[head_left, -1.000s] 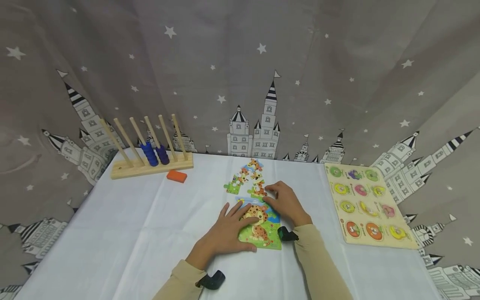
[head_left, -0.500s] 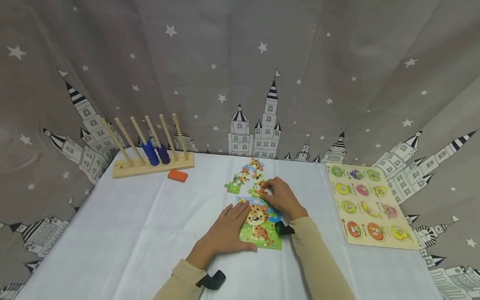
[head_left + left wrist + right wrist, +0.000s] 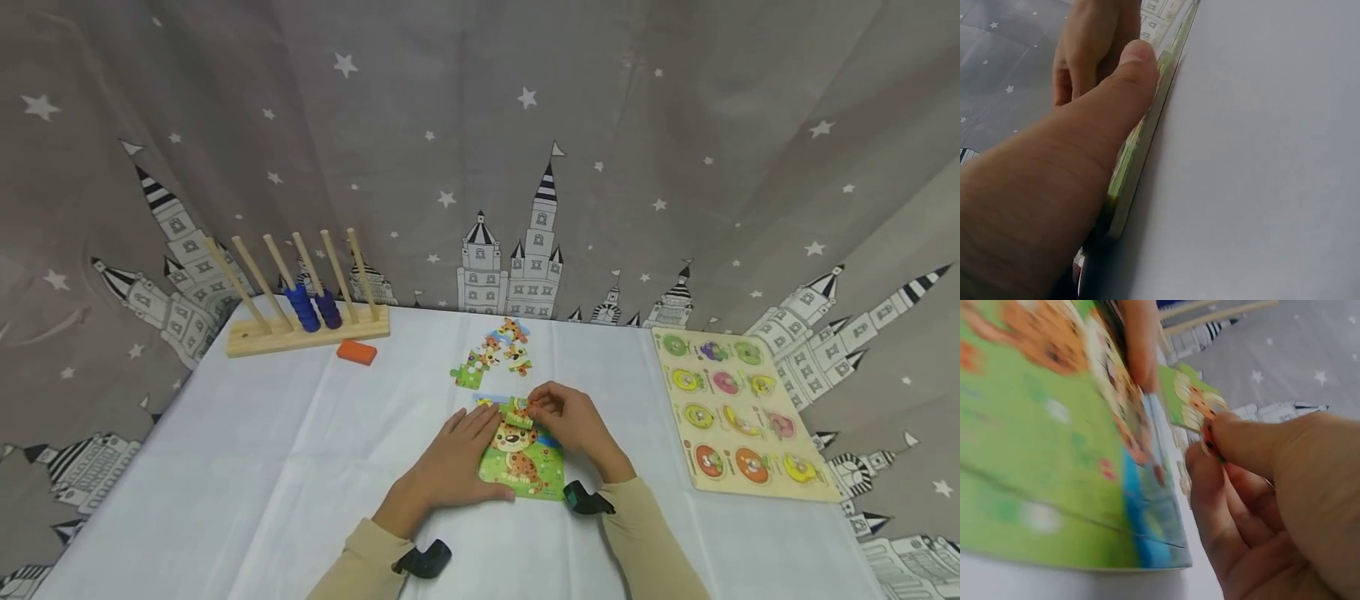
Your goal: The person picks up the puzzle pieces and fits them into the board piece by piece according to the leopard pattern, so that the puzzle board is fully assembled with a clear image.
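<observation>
A green and blue picture board (image 3: 536, 475) with a spotted leopard cub lies on the white cloth. My left hand (image 3: 450, 471) rests along its left side, fingers stretched and thumb at the lower part; the left wrist view shows the thumb over the board's edge (image 3: 1125, 172). With thumb and fingertips, my right hand (image 3: 577, 421) pinches a jigsaw piece (image 3: 1188, 397), green with orange parts, above the board's upper part. Beyond the board, several loose jigsaw pieces (image 3: 469, 375) lie in a rough arch, some seemingly joined.
At the back left stands a wooden peg rack (image 3: 337, 333) with blue and purple beads on two pegs. An orange block (image 3: 357, 352) lies in front of it. To the right is a wooden fruit puzzle board (image 3: 738, 417). A grey castle-print curtain (image 3: 420, 100) hangs behind.
My right hand has picked up the nearest right-hand jigsaw piece from the arch and brought it toward me over the board. My left hand's fingers drew together and it stays on the board.
</observation>
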A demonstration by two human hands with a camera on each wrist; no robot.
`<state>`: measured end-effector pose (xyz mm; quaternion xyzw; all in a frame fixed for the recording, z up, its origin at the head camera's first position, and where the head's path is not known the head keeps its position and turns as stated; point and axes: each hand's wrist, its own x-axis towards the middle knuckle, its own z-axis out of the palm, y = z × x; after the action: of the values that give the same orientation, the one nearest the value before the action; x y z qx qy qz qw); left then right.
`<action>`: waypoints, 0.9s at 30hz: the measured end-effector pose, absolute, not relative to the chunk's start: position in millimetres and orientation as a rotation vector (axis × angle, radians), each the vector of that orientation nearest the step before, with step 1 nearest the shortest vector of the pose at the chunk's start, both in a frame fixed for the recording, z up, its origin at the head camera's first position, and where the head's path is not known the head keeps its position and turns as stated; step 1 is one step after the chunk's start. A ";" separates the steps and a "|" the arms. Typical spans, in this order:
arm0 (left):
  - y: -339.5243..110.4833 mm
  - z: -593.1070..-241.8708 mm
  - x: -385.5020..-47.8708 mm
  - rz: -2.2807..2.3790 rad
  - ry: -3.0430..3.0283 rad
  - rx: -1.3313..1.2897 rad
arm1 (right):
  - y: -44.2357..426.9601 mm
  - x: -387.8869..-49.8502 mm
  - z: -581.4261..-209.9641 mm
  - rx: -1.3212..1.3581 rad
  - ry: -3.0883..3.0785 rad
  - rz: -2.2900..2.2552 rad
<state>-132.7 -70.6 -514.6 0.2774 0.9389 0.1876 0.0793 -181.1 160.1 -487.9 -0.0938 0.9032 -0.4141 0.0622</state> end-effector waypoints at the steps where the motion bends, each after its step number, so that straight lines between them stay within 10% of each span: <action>1: -71.3 -515.0 -132.9 0.569 2.814 0.835 | 160.8 -175.6 -487.5 -0.303 2.694 -1.251; 27: -73.7 -520.7 -135.6 0.608 2.837 0.873 | 157.4 -138.6 -488.9 -0.553 2.598 -0.979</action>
<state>-135.6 -73.7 -520.7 0.2878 0.9348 0.2004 0.0558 -138.6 157.4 -488.9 -0.1930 0.9067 -0.3416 0.1549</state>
